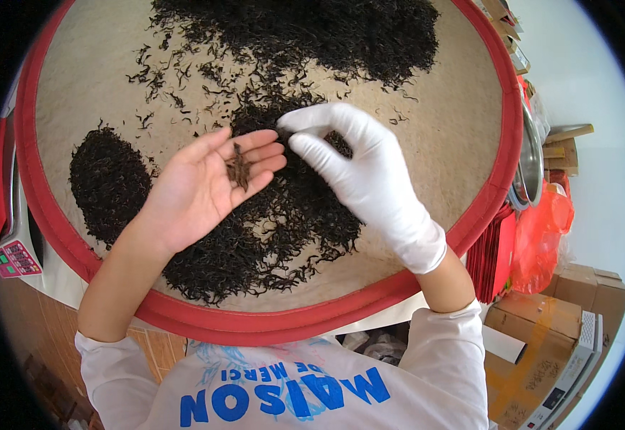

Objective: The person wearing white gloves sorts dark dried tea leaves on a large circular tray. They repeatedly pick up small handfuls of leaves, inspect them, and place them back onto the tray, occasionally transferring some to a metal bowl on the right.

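Observation:
My bare left hand (210,183) is palm up with fingers apart, and several brown dried leaf pieces (240,169) lie loose on it. Beside its fingertips, my right hand (355,166) wears a white glove, thumb and index finger close together; whether anything is between them cannot be told. Both are over a round tray with a red fabric rim (210,322) and a beige lining. Dark, twisted dried leaves, like loose tea, form a spread pile (210,263) beneath the hands, an oval heap (109,185) at the left and a large heap (312,32) at the far side.
A digital scale (17,259) stands left of the tray. On the right are a metal bowl (531,156), a red plastic bag (543,236), stacked red packets (492,255) and cardboard boxes (538,322). A white appliance (565,376) is beside the boxes.

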Tool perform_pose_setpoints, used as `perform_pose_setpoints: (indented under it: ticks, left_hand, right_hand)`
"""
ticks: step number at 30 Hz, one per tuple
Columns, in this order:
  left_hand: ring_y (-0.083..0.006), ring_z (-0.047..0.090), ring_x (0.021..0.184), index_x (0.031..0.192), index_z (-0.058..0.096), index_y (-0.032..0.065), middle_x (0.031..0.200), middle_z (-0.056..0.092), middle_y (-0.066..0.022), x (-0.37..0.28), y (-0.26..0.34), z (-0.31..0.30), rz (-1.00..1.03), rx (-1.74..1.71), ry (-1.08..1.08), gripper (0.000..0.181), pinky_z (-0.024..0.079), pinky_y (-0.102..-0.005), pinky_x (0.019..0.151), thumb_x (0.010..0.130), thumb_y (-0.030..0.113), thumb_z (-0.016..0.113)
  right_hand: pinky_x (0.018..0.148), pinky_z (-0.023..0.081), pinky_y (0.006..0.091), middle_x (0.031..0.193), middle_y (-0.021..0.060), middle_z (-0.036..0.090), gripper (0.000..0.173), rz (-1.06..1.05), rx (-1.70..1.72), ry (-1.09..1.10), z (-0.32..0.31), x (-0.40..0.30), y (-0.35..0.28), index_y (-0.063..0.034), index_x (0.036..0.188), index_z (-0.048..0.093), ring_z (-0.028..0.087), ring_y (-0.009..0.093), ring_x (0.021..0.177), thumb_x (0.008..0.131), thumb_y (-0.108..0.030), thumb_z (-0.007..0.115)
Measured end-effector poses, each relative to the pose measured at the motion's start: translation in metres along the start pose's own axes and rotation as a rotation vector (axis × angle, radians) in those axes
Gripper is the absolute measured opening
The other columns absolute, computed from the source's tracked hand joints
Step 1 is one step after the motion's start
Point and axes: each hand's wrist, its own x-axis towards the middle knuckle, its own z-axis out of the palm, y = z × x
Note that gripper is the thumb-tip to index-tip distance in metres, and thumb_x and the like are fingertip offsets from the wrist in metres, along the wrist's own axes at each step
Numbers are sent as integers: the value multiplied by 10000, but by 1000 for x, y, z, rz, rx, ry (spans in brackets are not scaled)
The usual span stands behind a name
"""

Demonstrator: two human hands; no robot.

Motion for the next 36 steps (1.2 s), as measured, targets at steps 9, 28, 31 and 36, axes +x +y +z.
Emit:
perform_pose_setpoints:
  ticks: [9, 28, 31, 36]
  left_hand:
    - [-234, 571, 1103, 1274, 456, -80, 1156, 561, -144, -5, 13, -5, 138, -113, 22, 394, 501, -335, 963, 1037, 214, 345]
    - [-110, 501, 717, 1280, 465, -32, 928, 558, -80, -9, 24, -9, 121, -167, 83, 319, 459, -229, 635, 1029, 154, 403]
    - [-121, 461, 706, 1269, 511, -18, 942, 574, -95, -7, 24, -8, 104, -214, 150, 331, 423, -233, 614, 1047, 175, 360]
    - [-121, 466, 711, 1257, 516, -17, 939, 576, -93, -5, 23, -11, 100, -187, 163, 318, 423, -232, 614, 1043, 168, 370]
  right_hand:
    - [700, 520, 369, 848, 136, 675, 141, -139, -277, -6, -13, 4, 25, -46, 953, 682, 650, 304, 773, 814, -51, 657]
    - [679, 514, 382, 756, 105, 628, 164, -13, -660, -422, -44, -9, 18, -71, 754, 655, 638, 286, 768, 736, -217, 728]
    - [670, 510, 392, 757, 118, 622, 198, -117, -835, -367, -28, -18, 30, -51, 745, 642, 633, 293, 749, 717, -221, 740]
    - [696, 506, 399, 768, 105, 603, 164, -121, -814, -349, -21, -19, 37, -66, 779, 626, 616, 299, 773, 731, -186, 728]
